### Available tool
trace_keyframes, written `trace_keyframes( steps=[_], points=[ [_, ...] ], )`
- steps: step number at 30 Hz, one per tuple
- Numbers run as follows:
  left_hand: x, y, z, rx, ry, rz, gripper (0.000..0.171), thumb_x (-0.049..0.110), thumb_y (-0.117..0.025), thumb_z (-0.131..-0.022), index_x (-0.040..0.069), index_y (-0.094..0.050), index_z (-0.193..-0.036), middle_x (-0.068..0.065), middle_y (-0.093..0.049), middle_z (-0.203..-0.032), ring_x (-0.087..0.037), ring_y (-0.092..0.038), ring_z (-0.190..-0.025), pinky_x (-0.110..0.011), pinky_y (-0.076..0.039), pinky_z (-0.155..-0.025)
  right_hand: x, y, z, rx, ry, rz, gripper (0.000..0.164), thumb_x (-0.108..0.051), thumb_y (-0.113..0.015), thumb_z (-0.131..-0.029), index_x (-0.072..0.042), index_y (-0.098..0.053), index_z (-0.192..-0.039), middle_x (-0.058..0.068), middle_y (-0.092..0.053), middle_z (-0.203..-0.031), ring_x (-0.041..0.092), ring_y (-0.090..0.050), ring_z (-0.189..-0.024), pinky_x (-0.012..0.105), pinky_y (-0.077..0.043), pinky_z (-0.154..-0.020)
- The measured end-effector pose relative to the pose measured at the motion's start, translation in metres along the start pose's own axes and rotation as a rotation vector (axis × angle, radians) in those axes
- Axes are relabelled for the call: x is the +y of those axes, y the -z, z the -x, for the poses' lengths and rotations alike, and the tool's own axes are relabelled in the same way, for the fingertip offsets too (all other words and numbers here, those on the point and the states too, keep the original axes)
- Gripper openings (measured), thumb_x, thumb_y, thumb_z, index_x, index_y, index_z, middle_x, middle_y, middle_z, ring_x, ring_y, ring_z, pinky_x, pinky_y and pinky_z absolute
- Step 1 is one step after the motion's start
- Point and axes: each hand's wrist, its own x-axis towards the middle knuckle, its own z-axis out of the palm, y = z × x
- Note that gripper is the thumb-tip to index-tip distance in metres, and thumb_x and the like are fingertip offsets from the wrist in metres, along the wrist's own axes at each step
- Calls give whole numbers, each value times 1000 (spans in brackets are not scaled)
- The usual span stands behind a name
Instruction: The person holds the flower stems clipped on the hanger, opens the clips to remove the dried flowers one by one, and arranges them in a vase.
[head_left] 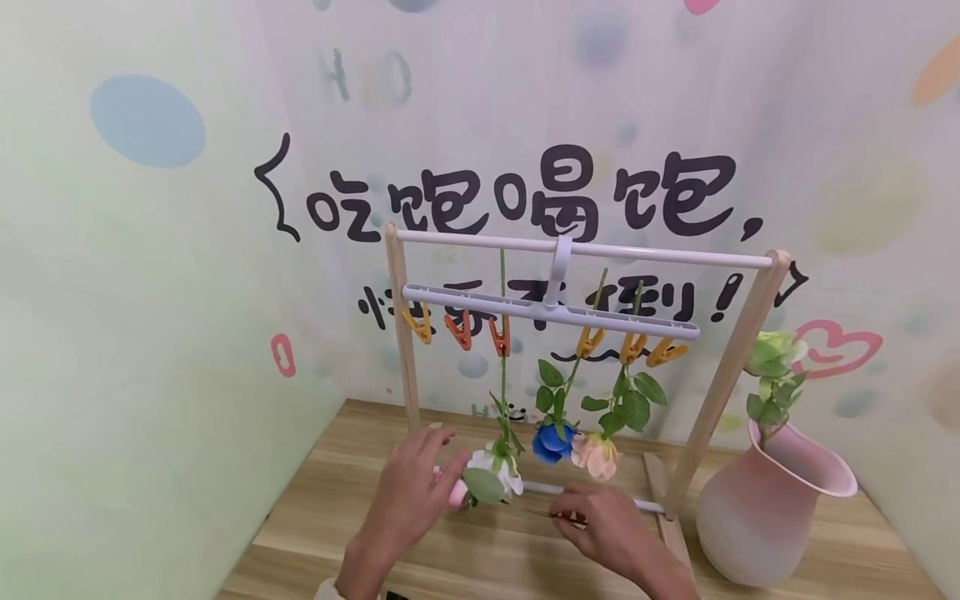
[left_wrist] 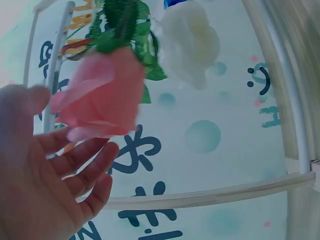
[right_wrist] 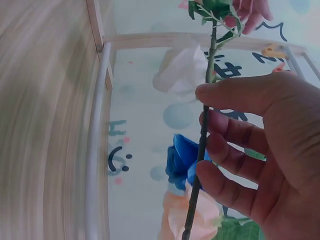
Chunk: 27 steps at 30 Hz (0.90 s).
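My right hand (head_left: 603,521) pinches the dark green stem (right_wrist: 202,132) of an artificial pink rose between thumb and fingertips. At the stem's other end, the pink rose (left_wrist: 102,95) is beside my left hand (head_left: 408,483), whose fingers are loosely bent around the bloom without gripping it. Behind the rose, a white flower (head_left: 498,468) hangs upside down from an orange clip (head_left: 500,337). Further right, a blue rose (head_left: 553,442) and a peach rose (head_left: 596,455) hang head down from yellow clips. The pink rose is partly hidden by my left hand and a leaf in the head view.
A grey clip hanger (head_left: 551,312) hooks over the white top bar of a wooden-sided rack (head_left: 727,383). Other clips on it hold nothing. A pink-white vase (head_left: 757,517) with a pale green flower (head_left: 772,358) stands right of the rack on the wooden table (head_left: 300,525).
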Motion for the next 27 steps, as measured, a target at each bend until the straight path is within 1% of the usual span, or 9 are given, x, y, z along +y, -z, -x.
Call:
trace_keyframes(
  steps=[6, 9, 13, 18, 21, 23, 24, 26, 27],
  points=[
    [-6, -8, -3, 107, 85, 178, 35, 32, -50, -104, 8, -62, -126, -6, -67, -110, -21, -63, -104, -45, -51, -89, 5, 9, 5, 86, -1, 8, 9, -18, -76, -86, -27, -75, -87, -18, -62, -82, -9, -52, -68, 16, -46, -58],
    [-10, -14, -3, 147, 94, 237, 34, 29, -50, -104, 7, -61, -126, -5, -65, -106, -18, -61, -100, -44, -50, -86, 8, 12, 8, 127, -10, 30, 9, -18, -76, -86, -27, -74, -86, -19, -61, -82, -9, -52, -70, 16, -47, -59],
    [-13, -22, -2, 169, 88, 290, 33, 24, -47, -104, 6, -60, -128, -4, -63, -104, -15, -58, -95, -41, -50, -81, 13, 15, 10, 240, 8, 62, 17, -13, -81, -80, -27, -72, -83, -19, -58, -80, -9, -51, -68, 13, -46, -58],
    [-12, -30, -3, 173, 112, 329, 34, 23, -41, -107, 5, -60, -129, -5, -63, -105, -15, -56, -89, -36, -49, -79, 18, 23, 9, 389, 66, 86, 26, -3, -84, -71, -23, -72, -82, -15, -61, -81, -8, -52, -66, 9, -44, -56],
    [-10, -36, -6, 164, 132, 324, 36, 24, -39, -108, 4, -58, -131, -7, -63, -107, -17, -57, -90, -37, -49, -79, 21, 31, 9, 452, 94, 101, 15, -6, -80, -78, -18, -73, -83, -9, -64, -84, -4, -56, -66, 9, -45, -54],
    [-7, -40, -9, 152, 142, 317, 38, 27, -41, -107, 4, -57, -133, -8, -63, -110, -19, -59, -96, -40, -50, -82, 23, 36, 9, 491, 96, 117, 6, -11, -77, -82, -15, -73, -84, -7, -66, -84, 0, -59, -66, 10, -46, -52],
    [-5, -42, -10, 146, 147, 320, 39, 29, -43, -106, 4, -56, -134, -8, -63, -112, -21, -60, -99, -41, -50, -83, 24, 39, 8, 509, 98, 122, 3, -11, -76, -84, -14, -74, -84, -5, -66, -84, 1, -59, -65, 11, -46, -51],
    [-2, -46, -14, 136, 156, 318, 41, 31, -49, -104, 7, -55, -136, -8, -62, -117, -23, -60, -106, -43, -50, -85, 26, 45, 8, 547, 96, 140, 9, -19, -71, -90, -12, -75, -85, -4, -67, -83, 2, -59, -62, 11, -45, -50],
    [0, -48, -15, 134, 153, 309, 43, 33, -52, -102, 8, -54, -137, -7, -62, -118, -23, -59, -107, -43, -49, -85, 26, 48, 7, 561, 88, 151, 5, -16, -73, -87, -11, -75, -86, -4, -66, -81, 3, -59, -60, 11, -45, -50]
  ],
)
